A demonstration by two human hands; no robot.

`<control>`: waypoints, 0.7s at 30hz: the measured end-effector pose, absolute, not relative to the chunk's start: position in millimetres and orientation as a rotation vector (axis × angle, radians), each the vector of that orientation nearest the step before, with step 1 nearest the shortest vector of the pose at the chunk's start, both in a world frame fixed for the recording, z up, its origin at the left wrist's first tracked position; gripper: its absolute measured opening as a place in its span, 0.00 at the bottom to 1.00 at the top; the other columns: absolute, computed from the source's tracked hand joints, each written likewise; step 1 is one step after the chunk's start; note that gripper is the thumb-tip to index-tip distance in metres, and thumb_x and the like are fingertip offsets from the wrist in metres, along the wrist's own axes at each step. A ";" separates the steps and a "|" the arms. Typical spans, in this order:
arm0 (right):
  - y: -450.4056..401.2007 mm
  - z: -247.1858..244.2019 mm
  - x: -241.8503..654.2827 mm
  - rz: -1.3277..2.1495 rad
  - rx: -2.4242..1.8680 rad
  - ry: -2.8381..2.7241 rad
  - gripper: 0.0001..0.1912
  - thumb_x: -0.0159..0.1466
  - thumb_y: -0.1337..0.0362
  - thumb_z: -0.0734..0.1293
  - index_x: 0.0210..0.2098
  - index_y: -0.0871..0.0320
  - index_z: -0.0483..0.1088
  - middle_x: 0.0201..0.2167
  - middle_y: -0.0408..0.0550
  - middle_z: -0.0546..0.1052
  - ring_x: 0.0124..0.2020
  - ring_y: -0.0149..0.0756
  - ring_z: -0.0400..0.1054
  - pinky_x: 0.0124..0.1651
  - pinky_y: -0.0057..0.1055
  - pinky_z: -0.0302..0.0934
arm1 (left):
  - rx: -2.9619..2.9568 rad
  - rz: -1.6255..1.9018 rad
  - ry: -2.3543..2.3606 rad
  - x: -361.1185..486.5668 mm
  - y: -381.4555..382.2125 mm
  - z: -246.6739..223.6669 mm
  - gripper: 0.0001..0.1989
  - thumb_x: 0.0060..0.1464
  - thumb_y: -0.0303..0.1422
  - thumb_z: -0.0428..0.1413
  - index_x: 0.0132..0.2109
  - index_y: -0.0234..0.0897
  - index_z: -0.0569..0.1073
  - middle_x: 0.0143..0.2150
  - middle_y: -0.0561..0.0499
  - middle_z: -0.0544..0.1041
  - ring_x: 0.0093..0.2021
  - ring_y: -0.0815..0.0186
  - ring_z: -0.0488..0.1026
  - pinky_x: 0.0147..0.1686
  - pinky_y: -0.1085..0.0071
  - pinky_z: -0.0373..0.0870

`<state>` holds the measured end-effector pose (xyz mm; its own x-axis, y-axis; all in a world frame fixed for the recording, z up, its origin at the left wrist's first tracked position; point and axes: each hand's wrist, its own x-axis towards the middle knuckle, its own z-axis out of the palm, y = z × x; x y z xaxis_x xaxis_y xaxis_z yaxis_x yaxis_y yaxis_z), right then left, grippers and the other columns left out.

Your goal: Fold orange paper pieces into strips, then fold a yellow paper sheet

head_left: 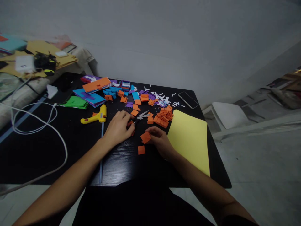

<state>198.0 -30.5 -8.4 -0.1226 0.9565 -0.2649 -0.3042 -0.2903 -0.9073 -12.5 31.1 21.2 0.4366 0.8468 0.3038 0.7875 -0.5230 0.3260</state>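
My right hand [160, 140] pinches a small orange paper square [145, 137] between thumb and fingers, just above the black table [122, 166]. Below it another orange square [141, 150] lies flat. At the handles of the scissors [141, 116] is my left hand [120, 127], its fingers bent over the handles and a bit of orange paper; whether it grips them is unclear. The scissors' blades stand apart, pointing to the upper right. Several orange pieces and a pile of folded orange paper [164, 116] lie beyond my right hand.
A yellow glue gun [100, 115] lies left of my left hand. Yellow sheets [190, 135] and a phone [188, 99] are on the right. Purple, blue and white scraps [162, 99] spread along the back. Folded green paper [76, 102] and a white cable [63, 141] occupy the left.
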 end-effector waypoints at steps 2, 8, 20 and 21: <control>-29.6 -8.2 198.9 1.579 -1.113 -0.861 0.09 0.52 0.65 0.77 0.33 0.54 0.77 0.32 0.40 0.79 0.33 0.34 0.74 0.40 0.32 0.72 | 2.512 0.772 1.210 -11.3 27.4 21.9 0.13 0.59 0.27 0.51 0.50 0.35 0.73 0.45 0.43 0.75 0.47 0.55 0.72 0.51 0.58 0.70; -26.0 -7.1 202.5 1.459 -1.157 -0.928 0.07 0.52 0.63 0.78 0.32 0.54 0.80 0.35 0.42 0.83 0.38 0.37 0.75 0.49 0.35 0.69 | 2.500 0.736 0.843 -6.0 15.2 17.8 0.23 0.53 0.26 0.56 0.57 0.34 0.68 0.49 0.42 0.75 0.48 0.56 0.74 0.48 0.60 0.72; -27.0 -7.5 199.8 1.346 -1.172 -1.030 0.13 0.53 0.58 0.79 0.37 0.54 0.79 0.33 0.45 0.84 0.38 0.40 0.79 0.51 0.41 0.71 | 2.512 0.875 0.777 -3.7 16.9 1.7 0.08 0.68 0.31 0.52 0.46 0.37 0.75 0.43 0.47 0.79 0.43 0.64 0.76 0.43 0.68 0.73; -27.2 -7.0 199.8 1.340 -1.178 -1.051 0.12 0.54 0.58 0.78 0.36 0.54 0.79 0.33 0.45 0.84 0.37 0.41 0.78 0.51 0.41 0.71 | 2.483 0.867 0.790 -3.4 16.7 2.3 0.07 0.68 0.31 0.52 0.46 0.37 0.75 0.41 0.47 0.78 0.42 0.64 0.76 0.42 0.69 0.73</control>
